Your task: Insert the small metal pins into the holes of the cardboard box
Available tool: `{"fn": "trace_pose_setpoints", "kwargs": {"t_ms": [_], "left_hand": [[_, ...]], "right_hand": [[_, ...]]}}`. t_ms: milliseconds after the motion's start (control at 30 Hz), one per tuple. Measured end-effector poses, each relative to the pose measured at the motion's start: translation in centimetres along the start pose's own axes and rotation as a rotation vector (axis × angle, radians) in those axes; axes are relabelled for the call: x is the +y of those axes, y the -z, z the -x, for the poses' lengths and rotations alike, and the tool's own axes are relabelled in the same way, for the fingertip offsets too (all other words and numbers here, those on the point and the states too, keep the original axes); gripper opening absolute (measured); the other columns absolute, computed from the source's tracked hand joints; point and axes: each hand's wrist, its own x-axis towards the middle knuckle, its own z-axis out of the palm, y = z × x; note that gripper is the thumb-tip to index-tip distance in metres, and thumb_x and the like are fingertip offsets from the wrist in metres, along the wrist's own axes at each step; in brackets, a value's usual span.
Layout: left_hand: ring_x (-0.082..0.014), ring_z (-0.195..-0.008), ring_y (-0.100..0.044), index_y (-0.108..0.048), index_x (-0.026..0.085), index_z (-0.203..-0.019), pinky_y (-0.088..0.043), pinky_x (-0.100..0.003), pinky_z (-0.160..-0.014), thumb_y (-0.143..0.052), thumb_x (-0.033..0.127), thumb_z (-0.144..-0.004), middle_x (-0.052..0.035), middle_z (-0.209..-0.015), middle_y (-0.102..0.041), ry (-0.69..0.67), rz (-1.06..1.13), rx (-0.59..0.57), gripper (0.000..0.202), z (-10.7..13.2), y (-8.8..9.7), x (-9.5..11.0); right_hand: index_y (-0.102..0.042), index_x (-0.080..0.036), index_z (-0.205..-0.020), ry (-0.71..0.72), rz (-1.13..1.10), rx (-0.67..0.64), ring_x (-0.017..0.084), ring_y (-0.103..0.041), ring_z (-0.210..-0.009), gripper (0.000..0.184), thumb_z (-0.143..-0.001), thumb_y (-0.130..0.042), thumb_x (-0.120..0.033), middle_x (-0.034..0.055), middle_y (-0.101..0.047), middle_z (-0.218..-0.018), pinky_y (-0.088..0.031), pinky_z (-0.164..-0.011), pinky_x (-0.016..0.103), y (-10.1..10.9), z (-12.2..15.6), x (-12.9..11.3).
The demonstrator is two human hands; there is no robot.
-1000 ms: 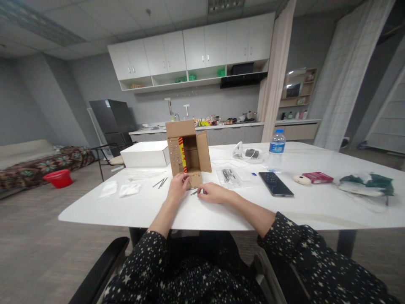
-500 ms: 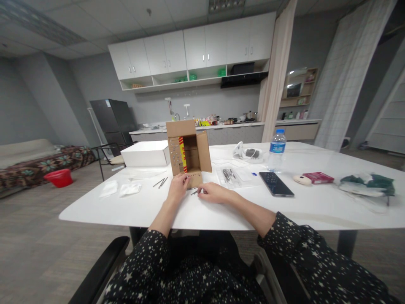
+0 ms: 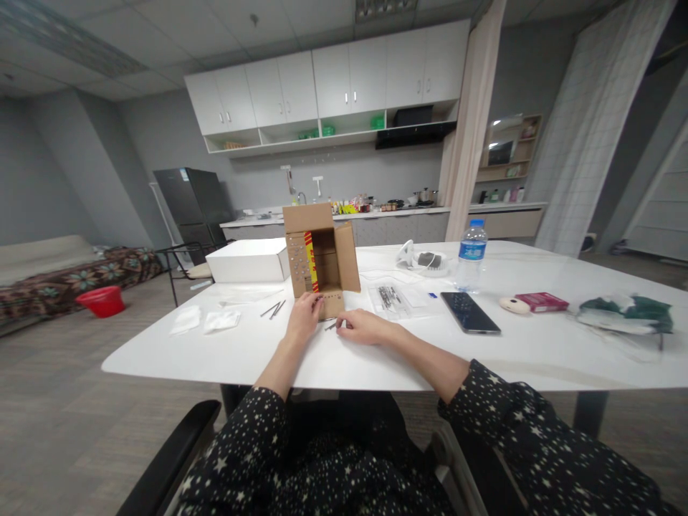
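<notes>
Cardboard box [image 3: 320, 256] stands open-fronted mid-table, studded flap down. Left hand [image 3: 304, 316] pinches at flap edge; right hand [image 3: 363, 327] curled beside small dark screws [image 3: 330, 326], grip unclear. More screws [image 3: 274, 309] loose to the left, unplaced.

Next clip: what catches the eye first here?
An open cardboard box stands on its side mid-table, with both hands at its lower flap: the left hand on the flap, the right hand beside small dark nails. A phone and water bottle sit to the right.
</notes>
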Motion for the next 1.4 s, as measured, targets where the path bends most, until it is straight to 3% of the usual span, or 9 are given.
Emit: {"fn": "trace_pose_setpoints", "kwargs": {"t_ms": [1200, 1400], "left_hand": [[-0.0146, -0.072, -0.057, -0.06, 0.019, -0.105, -0.049, -0.031, -0.075, -0.048, 0.021, -0.087, -0.0053, -0.096, -0.059, -0.003, -0.011, 0.022, 0.021, 0.0, 0.2, 1.1], [-0.0158, -0.075, -0.057, -0.061, 0.019, -0.091, -0.048, -0.03, -0.074, -0.049, 0.02, -0.085, -0.0047, -0.091, -0.06, -0.007, -0.028, -0.031, 0.014, 0.1, 0.3, 1.2]], "right_hand": [[-0.069, -0.016, -0.104, -0.009, 0.002, -0.011, 0.017, -0.06, -0.075, 0.026, -0.084, -0.054, -0.027, 0.0065, -0.069, -0.084, -0.039, -0.066, 0.024, 0.3, 0.2, -0.4], [-0.069, -0.016, -0.101, 0.016, -0.005, 0.006, 0.017, -0.06, -0.075, 0.024, -0.084, -0.054, -0.026, 0.0066, -0.069, -0.084, -0.038, -0.065, 0.024, 0.2, 0.2, -0.2]]}}
